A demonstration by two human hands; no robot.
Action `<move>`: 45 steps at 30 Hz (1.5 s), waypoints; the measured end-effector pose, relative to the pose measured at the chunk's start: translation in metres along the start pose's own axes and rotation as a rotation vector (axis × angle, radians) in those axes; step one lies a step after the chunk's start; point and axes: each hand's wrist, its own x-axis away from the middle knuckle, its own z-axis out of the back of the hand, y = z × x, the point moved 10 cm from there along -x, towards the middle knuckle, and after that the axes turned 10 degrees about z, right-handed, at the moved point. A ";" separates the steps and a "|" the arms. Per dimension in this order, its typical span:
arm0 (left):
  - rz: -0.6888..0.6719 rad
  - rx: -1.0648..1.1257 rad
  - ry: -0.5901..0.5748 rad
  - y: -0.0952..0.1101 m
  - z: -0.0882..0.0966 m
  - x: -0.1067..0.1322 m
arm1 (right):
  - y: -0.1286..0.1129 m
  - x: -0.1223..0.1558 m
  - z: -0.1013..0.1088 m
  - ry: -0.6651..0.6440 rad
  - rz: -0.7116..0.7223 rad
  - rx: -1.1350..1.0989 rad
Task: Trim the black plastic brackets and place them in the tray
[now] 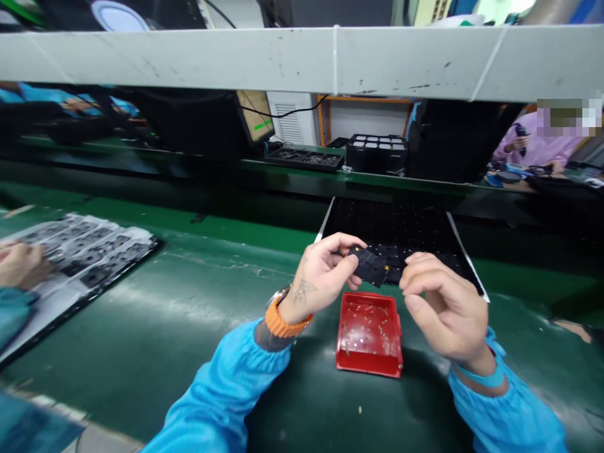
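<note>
My left hand is closed on a thin black rectangular part with small yellow-gold spots, pinched at its left edge between thumb and fingers. To its right, apart from the part, hovers my right hand, its fingers curled in toward the thumb; whatever they hold, if anything, is too small to make out. Below and between both hands, a red plastic bin stands on the green bench, with many tiny brass-coloured pieces scattered inside. Behind the hands lies a wide black tray with rows of small marks and pale side edges.
At left, another person's hand rests at a tray of dark parts with white liners. A grey shelf beam crosses above. On the far ledge are a black box and a monitor. A person in pink sits at far right.
</note>
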 end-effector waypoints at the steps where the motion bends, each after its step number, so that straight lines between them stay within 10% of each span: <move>1: 0.011 -0.008 0.023 -0.003 0.006 -0.002 | 0.003 0.000 -0.011 -0.103 -0.027 -0.014; 5: 0.041 -0.010 0.047 -0.009 0.015 -0.006 | 0.015 0.008 -0.037 -0.357 -0.089 0.002; 10: 0.039 0.003 0.030 -0.007 0.012 -0.002 | 0.017 0.006 -0.006 -0.065 -0.055 0.302; 19: -0.012 0.036 0.029 -0.005 0.011 0.000 | 0.003 0.002 -0.006 -0.038 0.101 0.387; 32: -0.004 0.060 0.061 -0.004 0.014 -0.003 | 0.035 0.029 -0.056 -0.613 -0.167 0.090; 35: 0.025 0.077 0.027 -0.008 0.009 -0.003 | 0.031 0.023 -0.045 -0.526 -0.131 0.113; 40: 0.045 0.062 -0.042 -0.012 -0.002 0.001 | 0.048 0.024 -0.003 0.005 -0.367 0.149; 45: 0.034 0.007 -0.040 -0.015 -0.008 0.006 | 0.064 0.035 -0.026 -0.039 -0.603 -0.119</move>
